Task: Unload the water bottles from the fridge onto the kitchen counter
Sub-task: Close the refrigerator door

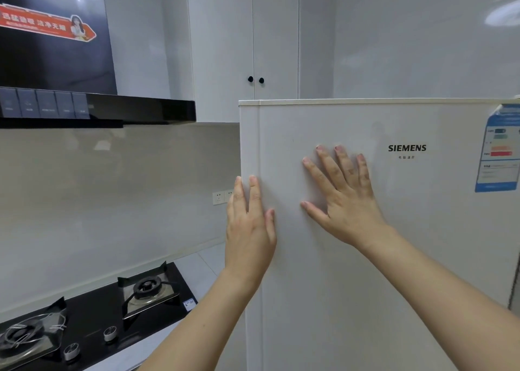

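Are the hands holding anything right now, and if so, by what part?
Nothing is held. The left hand and right hand lie flat and open against the fridge door, the left near its left edge.

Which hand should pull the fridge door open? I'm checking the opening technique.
Left, probably: the left hand has fingers at the fridge door's left edge; the right hand lies flat mid-panel.

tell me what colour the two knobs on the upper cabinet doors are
Black, both knobs, against white cabinet doors; clear in the head view.
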Demonstrator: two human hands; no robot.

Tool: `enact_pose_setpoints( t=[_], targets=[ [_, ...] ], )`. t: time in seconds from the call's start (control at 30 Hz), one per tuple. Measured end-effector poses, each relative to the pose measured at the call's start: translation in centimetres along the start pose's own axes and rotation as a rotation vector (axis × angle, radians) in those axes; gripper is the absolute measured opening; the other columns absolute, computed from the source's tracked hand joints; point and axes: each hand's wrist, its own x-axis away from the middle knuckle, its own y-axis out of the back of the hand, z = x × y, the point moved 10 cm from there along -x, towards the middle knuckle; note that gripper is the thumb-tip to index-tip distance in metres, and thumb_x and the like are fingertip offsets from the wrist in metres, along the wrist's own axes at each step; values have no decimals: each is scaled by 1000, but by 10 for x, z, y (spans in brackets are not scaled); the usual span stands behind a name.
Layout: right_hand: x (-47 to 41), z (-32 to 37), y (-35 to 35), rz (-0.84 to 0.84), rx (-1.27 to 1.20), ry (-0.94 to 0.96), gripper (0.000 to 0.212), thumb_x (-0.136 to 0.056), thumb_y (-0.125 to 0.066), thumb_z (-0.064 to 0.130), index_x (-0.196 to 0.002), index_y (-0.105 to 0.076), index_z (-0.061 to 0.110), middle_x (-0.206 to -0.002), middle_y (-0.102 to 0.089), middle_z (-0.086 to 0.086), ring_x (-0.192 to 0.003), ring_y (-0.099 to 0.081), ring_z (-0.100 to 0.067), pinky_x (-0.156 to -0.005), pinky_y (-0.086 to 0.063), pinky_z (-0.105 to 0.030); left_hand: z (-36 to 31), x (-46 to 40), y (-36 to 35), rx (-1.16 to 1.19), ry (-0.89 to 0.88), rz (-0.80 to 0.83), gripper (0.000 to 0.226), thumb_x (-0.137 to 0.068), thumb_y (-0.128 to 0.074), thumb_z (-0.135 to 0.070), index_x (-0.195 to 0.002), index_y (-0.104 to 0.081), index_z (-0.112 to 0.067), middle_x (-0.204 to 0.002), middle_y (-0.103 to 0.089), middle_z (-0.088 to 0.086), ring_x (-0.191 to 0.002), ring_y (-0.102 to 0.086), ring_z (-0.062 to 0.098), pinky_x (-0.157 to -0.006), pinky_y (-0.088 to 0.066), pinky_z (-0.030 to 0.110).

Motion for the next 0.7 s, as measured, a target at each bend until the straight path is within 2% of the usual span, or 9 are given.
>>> enact_pose_setpoints(
  t=[0.13, 0.27, 0.57, 0.7],
  targets=[
    [-10, -2, -24, -36, 38, -2, 77, -87, -40, 58, -153, -19, 24, -161, -15, -4, -149, -8, -29, -116, -10, -59, 17, -19, -29, 41, 6, 16, 70, -97, -56, -27, -155, -22, -9, -160, -16, 23, -141, -24, 43, -115, -28, 49],
    [-20, -3, -47, -76, 93, 17, 76, -88, -44, 56, -153, -24, 22, -160, -18, -5, -148, -13, -30, -116, -14, -59, 31, -34, -59, 86, 11, 38, 71, -97, -56, -29, -156, -20, -9, -160, -12, 25, -141, -20, 45, -115, -24, 49],
    [-33, -19, -98, -76, 197, 95, 72, -88, -49, 50, -150, -34, 16, -158, -24, -8, -147, -19, -31, -116, -19, -55, 63, -73, -120, 259, 60, 81, 77, -96, -58, -34, -157, -15, -20, -163, -6, 16, -147, -12, 33, -116, -22, 44],
    [-40, -27, -122, -56, 217, 115, 70, -89, -48, 46, -150, -34, 15, -158, -23, -10, -147, -18, -33, -115, -19, -56, 72, -89, -144, 331, 108, 74, 74, -95, -60, -33, -156, -20, -21, -163, -9, 12, -147, -13, 28, -116, -21, 40]
  ],
)
